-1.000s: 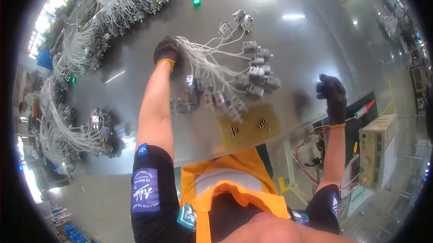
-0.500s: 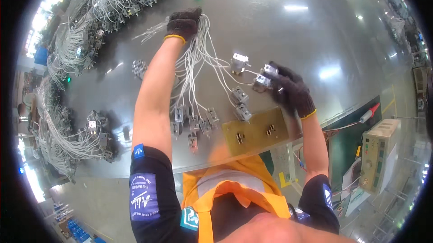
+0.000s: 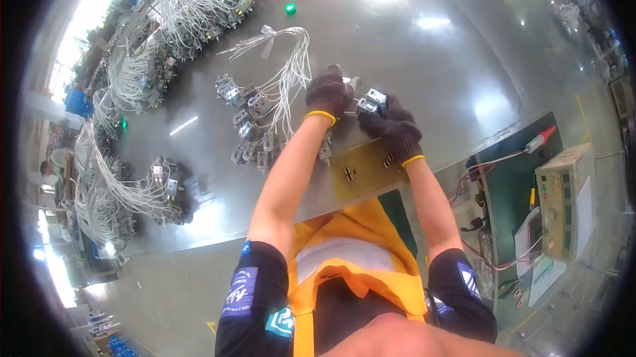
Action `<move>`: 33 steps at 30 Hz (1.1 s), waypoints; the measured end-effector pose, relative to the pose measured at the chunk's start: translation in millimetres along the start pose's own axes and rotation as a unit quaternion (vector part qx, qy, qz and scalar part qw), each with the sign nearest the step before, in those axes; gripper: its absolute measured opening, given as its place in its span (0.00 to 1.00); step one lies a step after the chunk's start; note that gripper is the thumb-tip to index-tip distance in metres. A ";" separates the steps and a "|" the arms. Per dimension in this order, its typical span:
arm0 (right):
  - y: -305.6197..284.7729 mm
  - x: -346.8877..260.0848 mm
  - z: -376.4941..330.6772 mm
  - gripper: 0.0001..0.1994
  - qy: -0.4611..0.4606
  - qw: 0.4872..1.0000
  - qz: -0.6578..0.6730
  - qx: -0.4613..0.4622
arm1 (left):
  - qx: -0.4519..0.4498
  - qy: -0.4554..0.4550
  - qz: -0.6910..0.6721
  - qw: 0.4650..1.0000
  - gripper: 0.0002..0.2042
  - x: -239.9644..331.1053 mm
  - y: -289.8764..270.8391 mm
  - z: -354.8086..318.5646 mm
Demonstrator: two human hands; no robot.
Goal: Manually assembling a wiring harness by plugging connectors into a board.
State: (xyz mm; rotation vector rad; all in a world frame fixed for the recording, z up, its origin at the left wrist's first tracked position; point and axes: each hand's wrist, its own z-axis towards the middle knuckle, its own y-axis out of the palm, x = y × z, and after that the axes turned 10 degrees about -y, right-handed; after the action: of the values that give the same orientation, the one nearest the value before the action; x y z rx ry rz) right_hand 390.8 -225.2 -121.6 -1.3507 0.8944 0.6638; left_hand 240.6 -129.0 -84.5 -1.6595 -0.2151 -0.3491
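the gloved fingers of the right hand point(image 3: 392, 126) pinch a small metal connector block point(image 3: 372, 100); the left hand point(image 3: 328, 92) closes on its pale wires point(image 3: 291, 75) just beside it, above the shiny bench point(image 3: 430, 59). the wires look limp and tangle-prone, the block rigid and light: best held by the block.

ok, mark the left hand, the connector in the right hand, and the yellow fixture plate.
left hand point(image 3: 328, 94), head view, back of glove
connector point(image 3: 375, 99), head view, its metal top
yellow fixture plate point(image 3: 368, 170), head view, bare middle
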 end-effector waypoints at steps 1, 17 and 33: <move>-0.8 -4.0 -2.4 0.34 0.000 1.000 0.004 0.004 | 0.015 -0.015 -0.028 0.999 0.32 -4.5 7.0 4.1; 9.3 9.9 -6.9 0.27 -0.118 0.989 -0.056 0.065 | -0.032 0.046 0.051 0.997 0.27 -32.9 -28.9 -92.2; 29.7 0.4 -23.1 0.22 -0.178 0.970 -0.139 0.084 | 0.051 0.120 -0.024 0.991 0.24 -53.9 21.3 -105.7</move>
State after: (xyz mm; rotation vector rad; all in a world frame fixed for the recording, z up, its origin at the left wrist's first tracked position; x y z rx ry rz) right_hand 362.4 -244.3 -137.4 -1.1313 0.4503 0.5736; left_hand 186.9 -232.8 -113.7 -1.4983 -0.0910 -0.5607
